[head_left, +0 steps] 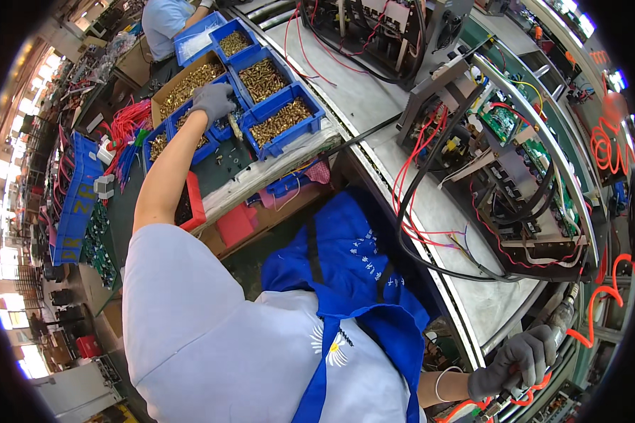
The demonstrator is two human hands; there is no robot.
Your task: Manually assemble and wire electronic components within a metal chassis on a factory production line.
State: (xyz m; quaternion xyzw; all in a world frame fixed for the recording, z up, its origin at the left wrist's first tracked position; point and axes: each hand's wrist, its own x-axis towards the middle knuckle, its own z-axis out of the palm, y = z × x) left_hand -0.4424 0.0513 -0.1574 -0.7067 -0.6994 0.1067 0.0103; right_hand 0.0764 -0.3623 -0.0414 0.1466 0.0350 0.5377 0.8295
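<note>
The left hand (215, 102), in a grey glove, is among the screw bins, back of the hand up; its fingertips are hidden, so I cannot tell whether they are spread, pinched or holding anything. The right hand (518, 361), gloved too, is well apart from it on the person's other side, its fingers closed around a tool (563, 315). The tool's grey end pokes out beyond the fingers, away from the person, and an orange hose (588, 345) loops just beside it.

Just right of the left hand stands a blue bin (289, 143) of brass screws (heaped rather loosely), with another blue bin (260, 76) a little farther from the person. Just left of that hand is a cardboard box (156, 109) full of brass parts. A few dark bits (231, 156) lie on the table on the near side of the hand, and a red bin (195, 203) sits closer to the person, beside the forearm. Farther left of the hand are red wires (130, 121).

Beyond the right hand, on the pale bench (367, 99), stands an open unit (515, 169) with boards and cables showing.
</note>
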